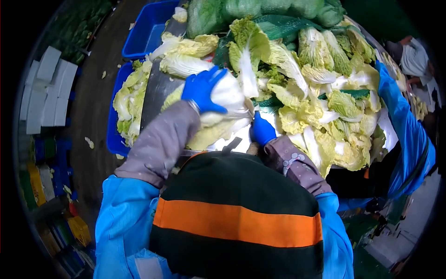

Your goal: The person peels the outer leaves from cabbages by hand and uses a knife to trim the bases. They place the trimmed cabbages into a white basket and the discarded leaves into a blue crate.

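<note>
A pale napa cabbage [231, 94] lies on the metal worktop [155, 95], its stem end toward the right. My left hand [204, 91], in a blue glove, grips it from above with thumb and fingers spread across its side. Close by the stem end is my right hand [263, 130], also gloved in blue, with the fingers curled closed. What it holds, if anything, is mostly hidden; a small dark tip shows above the fingers. Loose yellowish outer leaves [209, 135] lie under and in front of the cabbage.
Loose cabbage leaves [344, 135] are heaped on the right. Netted cabbages [260, 8] lie at the back. Two blue bins, one bare inside [147, 32] and one with leaves [111, 125], stand left. Another person [415, 58] is at the far right.
</note>
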The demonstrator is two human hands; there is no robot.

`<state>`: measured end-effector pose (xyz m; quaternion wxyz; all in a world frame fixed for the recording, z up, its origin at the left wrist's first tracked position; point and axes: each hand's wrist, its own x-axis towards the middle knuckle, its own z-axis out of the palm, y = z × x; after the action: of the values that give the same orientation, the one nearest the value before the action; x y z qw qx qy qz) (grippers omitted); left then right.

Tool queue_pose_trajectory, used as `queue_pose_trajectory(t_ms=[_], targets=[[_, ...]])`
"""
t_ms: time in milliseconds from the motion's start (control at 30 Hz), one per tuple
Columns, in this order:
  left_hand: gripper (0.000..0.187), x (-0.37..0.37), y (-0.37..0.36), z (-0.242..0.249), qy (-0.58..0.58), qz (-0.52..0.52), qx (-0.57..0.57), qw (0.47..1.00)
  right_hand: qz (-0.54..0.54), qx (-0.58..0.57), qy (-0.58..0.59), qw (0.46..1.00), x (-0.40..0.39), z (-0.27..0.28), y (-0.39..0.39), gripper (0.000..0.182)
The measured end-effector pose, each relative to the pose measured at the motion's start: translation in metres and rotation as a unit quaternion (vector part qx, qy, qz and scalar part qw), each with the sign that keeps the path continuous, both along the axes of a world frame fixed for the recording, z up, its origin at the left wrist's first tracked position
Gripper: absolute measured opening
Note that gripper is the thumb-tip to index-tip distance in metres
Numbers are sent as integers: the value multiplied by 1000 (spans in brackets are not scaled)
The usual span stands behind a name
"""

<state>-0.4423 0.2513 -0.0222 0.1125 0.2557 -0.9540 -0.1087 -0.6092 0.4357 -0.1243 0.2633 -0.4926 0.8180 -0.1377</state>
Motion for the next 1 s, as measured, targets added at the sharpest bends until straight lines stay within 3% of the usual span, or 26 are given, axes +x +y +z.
queue_pose_trajectory(t_ms=[67, 133, 200, 233, 267, 333, 367, 400, 467, 533, 567, 600, 667, 700, 733, 767, 800, 867, 933, 967, 1000], targets=[[103, -8, -58, 0, -2, 22, 243, 970, -16, -16, 5, 1000, 6, 4, 2, 31], [105, -12, -96, 7, -10, 262, 169, 950, -9, -30, -27, 999, 3, 4, 3, 30], [111, -18, -68, -2, -1, 254, 31, 967, -5, -14, -8, 1000, 3, 9, 2, 32], [118, -7, -58, -28, 18, 49, 123, 991, -6, -15, -14, 1000, 4, 8, 4, 32], [121, -6, -16, 14, -149, 79, 51, 984, -7, -16, -19, 1000, 4, 9, 5, 32], [126, -7, -42, -5, -95, 85, 85, 988, 3, -9, -10, 1000, 3, 12, 4, 33], [130, -9, -74, -21, -83, 100, 210, 969, -3, -16, -22, 1000, 4, 11, 4, 32], [133, -14, -86, -8, -141, 147, 283, 937, -8, -22, -30, 999, 2, 11, 4, 31], [132, -8, -105, -25, -122, 161, 271, 941, -46, -5, -40, 998, -1, 13, 5, 27], [119, 13, -109, -53, 11, 131, 291, 948, -61, 6, -55, 997, -14, 15, 14, 25], [98, 18, -79, -16, 112, 61, 399, 908, -75, 1, -62, 995, -18, 31, 22, 25], [74, 36, -76, -43, 214, 79, 503, 833, -85, -21, -42, 995, -24, 18, 33, 24], [65, 53, -43, -41, 251, 189, 644, 697, -129, -77, -72, 986, -30, 5, 52, 21], [66, 55, -24, -46, 332, 173, 673, 638, -157, -81, -127, 976, -33, 14, 59, 21], [72, 55, -11, -50, 365, 176, 663, 629, -159, -132, -169, 964, -33, 32, 64, 23], [86, 54, 0, -42, 367, 136, 658, 644, -203, -151, -286, 924, -32, 53, 62, 26], [104, 50, 8, -31, 367, 88, 609, 698, -246, -164, -397, 869, -31, 78, 63, 31], [117, 30, 28, 25, 374, 3, 437, 818, -173, -259, -461, 831, -19, 150, 39, 40], [122, 19, 45, 36, 347, -17, 434, 831, -71, -285, -596, 747, -14, 174, 14, 50], [125, 19, 51, 37, 332, -26, 431, 839, -60, -226, -554, 799, -9, 171, 3, 53], [130, 21, 43, 27, 173, -52, 320, 930, -48, -164, -509, 844, -1, 162, -6, 57]])
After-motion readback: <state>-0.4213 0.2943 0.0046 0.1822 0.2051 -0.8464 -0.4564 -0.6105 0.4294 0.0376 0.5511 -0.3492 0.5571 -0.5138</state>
